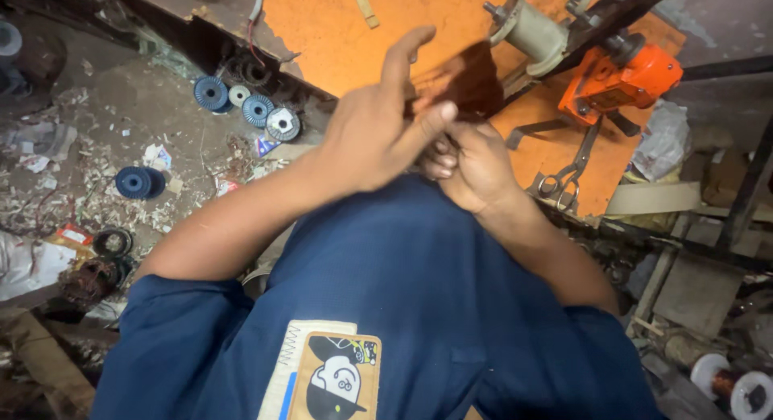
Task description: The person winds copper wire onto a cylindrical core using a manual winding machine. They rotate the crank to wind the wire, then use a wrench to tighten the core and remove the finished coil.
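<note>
Head view shows me both hands meeting over the orange desk (338,33). My left hand (378,134) and right hand (475,166) together grasp a blurred dark brown coil (463,82). Scissors (568,174) lie nearby.

Two hands, the left hand (378,130) and the right hand (475,166), one pair of scissors (568,174), one orange machine (624,78), four blue spools (138,182) and two white spools (239,95) on the floor are counted.

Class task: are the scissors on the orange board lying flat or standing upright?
Lying flat: the scissors rest lengthwise on the orange board, handles toward the person.
</note>
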